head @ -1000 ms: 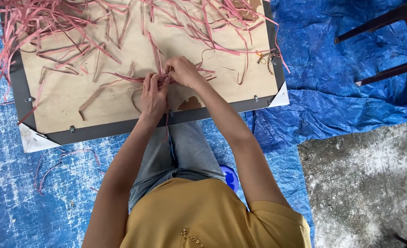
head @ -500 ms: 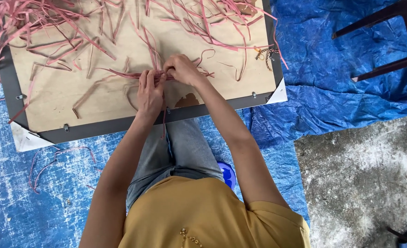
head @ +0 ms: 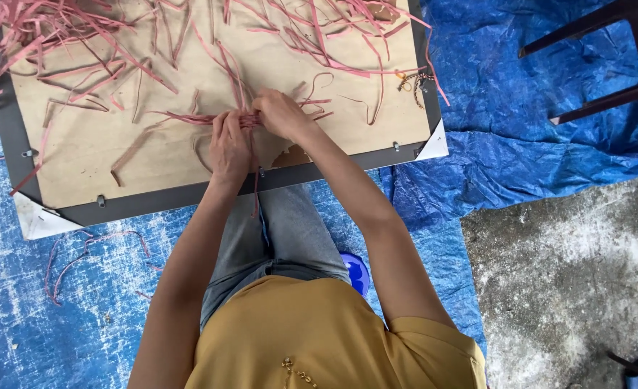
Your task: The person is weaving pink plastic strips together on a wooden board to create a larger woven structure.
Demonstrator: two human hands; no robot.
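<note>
strips (head: 211,117) on board (head: 153,155), seemingly on tarp (head: 506,166)

Makeshift craft work spot on the ground, likely a home yard or open workshop. Blue tarp (head: 535,158) spread over rough concrete floor (head: 571,281), flat board (head: 153,151) as work surface strewn with pink strips (head: 67,29), dark chair legs (head: 607,50) nearby.

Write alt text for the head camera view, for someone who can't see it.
Seen from above, a person's left hand and right hand pinch a bundle of pink strips together on a tan board strewn with more loose strips. The board lies on a blue tarp, with dark chair legs at the upper right.
</note>
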